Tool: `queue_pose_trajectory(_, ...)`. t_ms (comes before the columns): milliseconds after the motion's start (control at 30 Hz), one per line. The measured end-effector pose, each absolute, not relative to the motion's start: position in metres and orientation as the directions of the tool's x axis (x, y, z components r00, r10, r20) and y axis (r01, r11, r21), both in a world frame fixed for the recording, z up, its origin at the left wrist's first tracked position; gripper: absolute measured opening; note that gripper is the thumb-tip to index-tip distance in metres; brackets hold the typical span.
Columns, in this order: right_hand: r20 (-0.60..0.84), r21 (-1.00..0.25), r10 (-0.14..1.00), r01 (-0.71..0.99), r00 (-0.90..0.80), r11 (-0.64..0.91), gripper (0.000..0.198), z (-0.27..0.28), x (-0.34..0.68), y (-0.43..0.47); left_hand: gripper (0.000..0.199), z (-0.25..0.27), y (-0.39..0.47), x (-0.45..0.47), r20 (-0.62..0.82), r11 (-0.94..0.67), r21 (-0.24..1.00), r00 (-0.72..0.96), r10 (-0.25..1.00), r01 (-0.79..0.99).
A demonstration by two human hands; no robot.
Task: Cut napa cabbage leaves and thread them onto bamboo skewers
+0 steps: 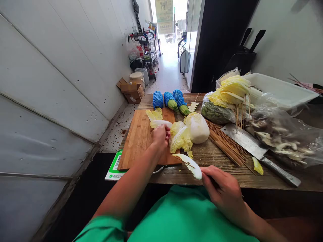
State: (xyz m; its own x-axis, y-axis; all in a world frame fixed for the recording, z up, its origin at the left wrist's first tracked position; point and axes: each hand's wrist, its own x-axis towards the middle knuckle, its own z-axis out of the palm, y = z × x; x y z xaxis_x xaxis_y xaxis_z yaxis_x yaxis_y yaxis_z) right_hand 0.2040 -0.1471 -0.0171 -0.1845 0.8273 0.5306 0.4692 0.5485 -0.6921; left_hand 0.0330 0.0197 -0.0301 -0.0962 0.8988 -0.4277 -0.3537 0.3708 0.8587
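Over the wooden cutting board (137,137), my left hand (160,134) has its fingers curled closed among loose napa cabbage leaves (179,136); what they grip, if anything, is hidden. Another leaf (154,116) lies just behind that hand. My right hand (223,183) is closed at the near end of a skewered cabbage leaf (193,165), which it holds up at the table's front edge. A thin stick runs along the leaf. The cut napa cabbage head (198,127) sits right of the loose leaves.
Bamboo skewers (227,143) and a cleaver (246,141) lie to the right. Behind them are skewered cabbage leaves (233,89), a bag of mushrooms (285,134) and a white tub (282,89). Blue-netted zucchini (171,101) line the back. A green sign (114,166) pokes out under the board.
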Motion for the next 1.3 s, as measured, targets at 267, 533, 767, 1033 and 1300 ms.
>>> queue_pose_trajectory(267,0.694,-0.445,0.673,0.583,-0.256,0.68,0.018,-0.034,0.184,-0.125,0.012,-0.036,-0.085,-0.043,-0.402,0.372,0.859,-0.014,0.916,-0.351)
queue_pose_trajectory(533,0.476,-0.342,0.705,0.628,-0.526,0.699,0.021,-0.075,0.153,-0.102,0.011,-0.043,-0.123,-0.06,-0.587,0.543,0.655,0.099,0.804,-0.526)
queue_pose_trajectory(767,0.441,-0.43,0.717,0.575,-0.539,0.696,0.019,-0.077,0.152,-0.105,0.009,-0.051,-0.126,-0.052,-0.618,0.586,0.61,0.143,0.773,-0.533)
queue_pose_trajectory(1033,0.42,-0.473,0.723,0.548,-0.548,0.69,0.018,-0.08,0.149,-0.105,0.013,-0.051,-0.128,-0.034,-0.594,0.588,0.666,0.152,0.79,-0.459)
queue_pose_trajectory(1300,0.405,-0.473,0.739,0.568,-0.539,0.674,0.02,-0.064,0.159,-0.114,0.011,-0.045,-0.134,-0.03,-0.58,0.558,0.603,0.167,0.797,-0.57)
